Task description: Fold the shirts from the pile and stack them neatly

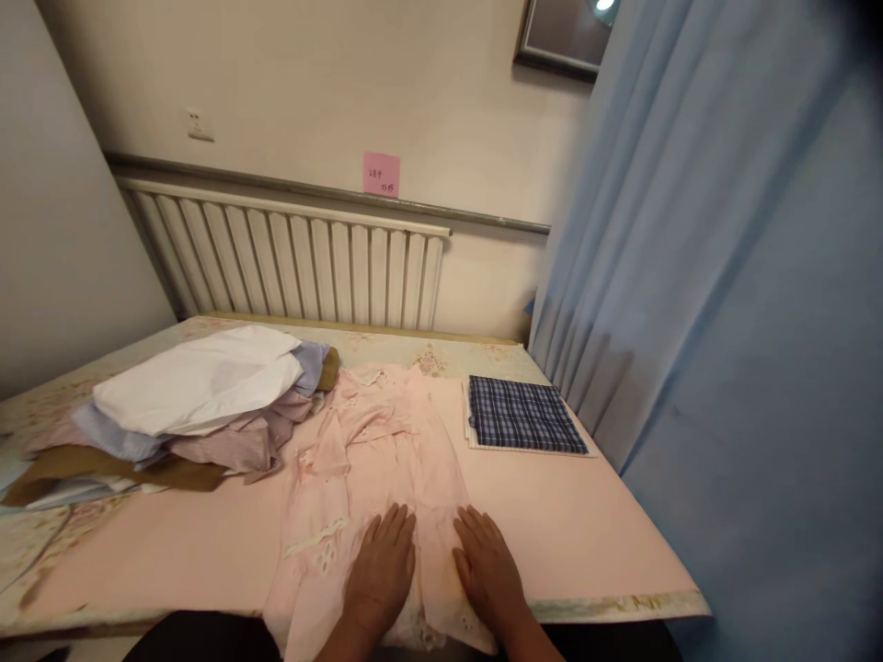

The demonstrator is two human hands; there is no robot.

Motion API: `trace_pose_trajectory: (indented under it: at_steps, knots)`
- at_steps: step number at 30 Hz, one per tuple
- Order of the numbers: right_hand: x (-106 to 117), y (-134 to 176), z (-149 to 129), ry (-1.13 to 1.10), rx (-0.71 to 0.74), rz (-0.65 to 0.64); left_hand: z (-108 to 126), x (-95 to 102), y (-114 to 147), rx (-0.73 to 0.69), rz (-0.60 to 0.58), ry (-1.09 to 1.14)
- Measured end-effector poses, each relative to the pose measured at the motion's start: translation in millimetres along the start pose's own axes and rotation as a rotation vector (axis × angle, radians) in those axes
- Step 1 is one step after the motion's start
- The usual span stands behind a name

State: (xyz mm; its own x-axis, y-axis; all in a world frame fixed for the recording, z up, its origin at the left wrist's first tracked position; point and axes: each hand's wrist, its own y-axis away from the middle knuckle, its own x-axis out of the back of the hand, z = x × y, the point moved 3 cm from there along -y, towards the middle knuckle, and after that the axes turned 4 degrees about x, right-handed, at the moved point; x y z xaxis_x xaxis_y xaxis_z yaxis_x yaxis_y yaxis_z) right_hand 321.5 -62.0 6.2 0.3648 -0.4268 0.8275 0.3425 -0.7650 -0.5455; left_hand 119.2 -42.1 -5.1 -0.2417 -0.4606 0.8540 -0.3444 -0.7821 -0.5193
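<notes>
A pale pink garment [383, 460] with lace-like cutout trim lies spread over the pink mat, its lower end reaching past the table's front edge. My left hand [382, 563] rests flat on its lower middle, fingers stretched out. Farther right, my right hand [488, 563] lies on the garment's lower right side, also with fingers extended. Neither hand grips the cloth. One side of the garment looks folded inward, with a sleeve lying across the upper left part.
A heap of clothes [200, 382], white on top, lies at the left. Back right sits a folded blue plaid cloth [525, 416] on lighter folded fabric. The pink mat [586, 524] covers the table's front. A blue curtain [724, 322] hangs along the right; a radiator [296, 248] stands behind.
</notes>
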Motion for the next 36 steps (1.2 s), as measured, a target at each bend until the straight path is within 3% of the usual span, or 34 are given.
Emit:
trace_pose_trajectory:
  at_steps: [7,21,29,36]
  knots:
    - [0.4,-0.2,1.2,0.006,0.015,-0.043,0.5,0.7,0.1,-0.013,-0.016,-0.042]
    - [-3.3,1.4,2.7,0.012,0.010,0.015,0.1,0.4,0.5,-0.022,-0.009,-0.038]
    - [-3.9,2.9,4.6,0.046,0.056,-0.060,0.4,0.7,-0.2,-0.014,-0.009,-0.037]
    - [-2.6,1.7,5.0,0.020,0.029,-0.043,0.5,0.6,-0.5,-0.004,-0.028,-0.029]
